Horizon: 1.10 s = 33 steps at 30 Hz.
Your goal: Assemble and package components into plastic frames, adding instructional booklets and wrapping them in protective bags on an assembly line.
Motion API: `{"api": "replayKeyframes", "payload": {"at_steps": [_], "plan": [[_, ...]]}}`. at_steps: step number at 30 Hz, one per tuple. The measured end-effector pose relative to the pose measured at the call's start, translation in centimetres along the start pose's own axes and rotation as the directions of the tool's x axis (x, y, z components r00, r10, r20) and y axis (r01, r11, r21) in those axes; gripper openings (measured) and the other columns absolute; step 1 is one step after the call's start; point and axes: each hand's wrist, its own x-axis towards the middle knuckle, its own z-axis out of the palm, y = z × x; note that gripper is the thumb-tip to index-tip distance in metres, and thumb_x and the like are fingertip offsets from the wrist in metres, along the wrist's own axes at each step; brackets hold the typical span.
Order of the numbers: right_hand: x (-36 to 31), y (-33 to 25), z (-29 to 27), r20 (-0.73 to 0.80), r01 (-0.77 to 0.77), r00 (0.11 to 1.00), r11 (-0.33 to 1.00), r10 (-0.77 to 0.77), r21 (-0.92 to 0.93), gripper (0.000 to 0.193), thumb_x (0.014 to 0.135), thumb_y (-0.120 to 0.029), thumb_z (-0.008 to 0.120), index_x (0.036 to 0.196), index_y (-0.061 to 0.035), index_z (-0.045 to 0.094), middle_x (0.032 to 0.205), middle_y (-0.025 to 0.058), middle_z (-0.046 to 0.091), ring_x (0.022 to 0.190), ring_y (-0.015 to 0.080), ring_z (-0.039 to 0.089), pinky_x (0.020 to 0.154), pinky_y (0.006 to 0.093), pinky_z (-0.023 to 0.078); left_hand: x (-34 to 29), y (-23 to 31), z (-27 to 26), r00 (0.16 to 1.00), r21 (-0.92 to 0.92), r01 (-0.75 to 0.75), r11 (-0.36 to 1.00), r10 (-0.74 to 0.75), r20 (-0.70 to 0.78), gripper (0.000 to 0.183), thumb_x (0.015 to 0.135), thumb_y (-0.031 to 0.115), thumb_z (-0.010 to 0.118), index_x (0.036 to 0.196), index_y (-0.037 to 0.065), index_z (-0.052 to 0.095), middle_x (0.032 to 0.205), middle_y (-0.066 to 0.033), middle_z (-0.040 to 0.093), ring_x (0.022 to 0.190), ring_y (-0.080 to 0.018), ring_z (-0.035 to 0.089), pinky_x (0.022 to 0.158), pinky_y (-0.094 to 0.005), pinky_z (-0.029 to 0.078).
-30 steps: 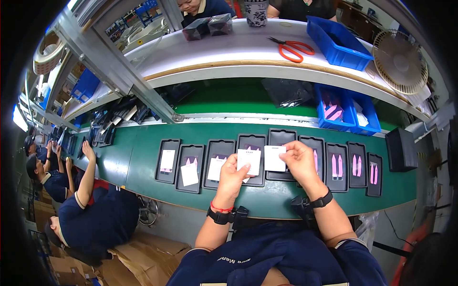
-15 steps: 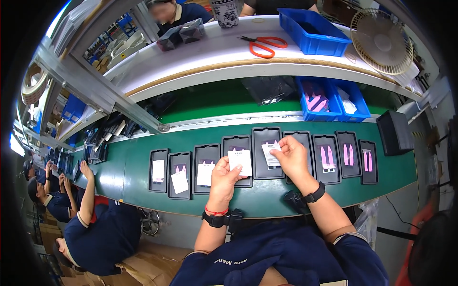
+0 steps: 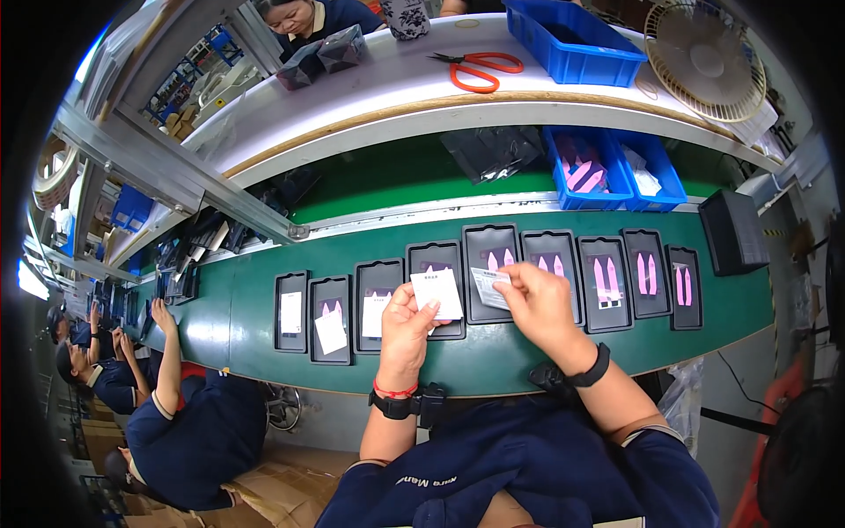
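Note:
My left hand [image 3: 405,341] is closed around a white printed card [image 3: 437,294], thumb on top; whether it is one card or a stack I cannot tell. My right hand [image 3: 544,308] pinches a small printed leaflet [image 3: 489,288] between thumb and fingers. The leaflet is tilted and hangs over a black tray [image 3: 480,238], where pink pointed strips [image 3: 501,259] show behind it. Further right, another black tray [image 3: 606,320] holds two pink strips [image 3: 607,277]. At the left of the row, a white card [image 3: 331,333] lies over the strips in its tray.
Several black trays stand in a row on the green table [image 3: 251,330]. Behind are blue bins [image 3: 601,195] and a stack of black trays [image 3: 732,231]. A shelf above bears red-handled scissors [image 3: 476,72], a blue box [image 3: 574,53] and a fan [image 3: 704,62]. Co-workers [image 3: 198,431] sit at left.
The leaflet in my right hand has shifted slightly left and tilted, uncovering more of the pink strips behind it. My left hand keeps its card, almost in place. The view has shifted a little.

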Motion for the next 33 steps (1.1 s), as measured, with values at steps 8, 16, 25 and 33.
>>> {"api": "replayKeyframes", "payload": {"at_steps": [8, 16, 25, 33], "plan": [[-0.9, 1.7, 0.1, 0.221, -0.381, 0.922, 0.846, 0.318, 0.371, 0.029, 0.082, 0.002, 0.060, 0.110, 0.0043, 0.056, 0.094, 0.0137, 0.066, 0.074, 0.0106, 0.062, 0.069, 0.0239, 0.049, 0.3, -0.9, 3.5, 0.993, 0.001, 0.071, 0.997, -0.071, 0.091, 0.033, 0.085, -0.002, 0.056, 0.115, 0.000, 0.043, 0.102, -0.0133, 0.062, 0.086, -0.0186, 0.065, 0.069, -0.0291, 0.056], [-1.9, 3.2, -3.5, 0.181, -0.466, 0.876, 0.692, 0.446, 0.550, 0.020, 0.082, 0.006, 0.057, 0.102, 0.0055, 0.058, 0.082, 0.0066, 0.064, 0.071, 0.0072, 0.059, 0.064, 0.0190, 0.048, 1.0, -2.3, 7.3, 0.962, 0.101, 0.139, 0.985, -0.158, 0.222, 0.025, 0.086, -0.001, 0.056, 0.110, -0.002, 0.051, 0.102, -0.0092, 0.062, 0.089, -0.0144, 0.062, 0.074, -0.0273, 0.054], [-3.5, 6.5, -7.1, -0.064, -0.331, 0.944, 0.920, 0.325, -0.211, 0.030, 0.075, 0.000, 0.065, 0.104, 0.0041, 0.059, 0.084, 0.0112, 0.063, 0.069, 0.0151, 0.061, 0.065, 0.0249, 0.048, 2.0, -3.7, 9.0, 0.961, 0.043, 0.197, 0.979, -0.202, 0.188, 0.027, 0.086, -0.002, 0.054, 0.113, -0.001, 0.050, 0.105, -0.0114, 0.062, 0.092, -0.0197, 0.063, 0.078, -0.0326, 0.054], [-3.3, 5.2, -7.4, 0.126, -0.422, 0.889, 0.683, 0.439, 0.597, 0.030, 0.081, 0.000, 0.060, 0.111, 0.0039, 0.057, 0.087, 0.0062, 0.065, 0.072, 0.0046, 0.057, 0.065, 0.0204, 0.046, 2.1, -4.6, 11.9, 0.928, 0.112, 0.219, 0.969, -0.242, 0.284, 0.030, 0.086, -0.001, 0.054, 0.115, 0.001, 0.048, 0.110, -0.0110, 0.060, 0.096, -0.0196, 0.062, 0.080, -0.0317, 0.054]]}}
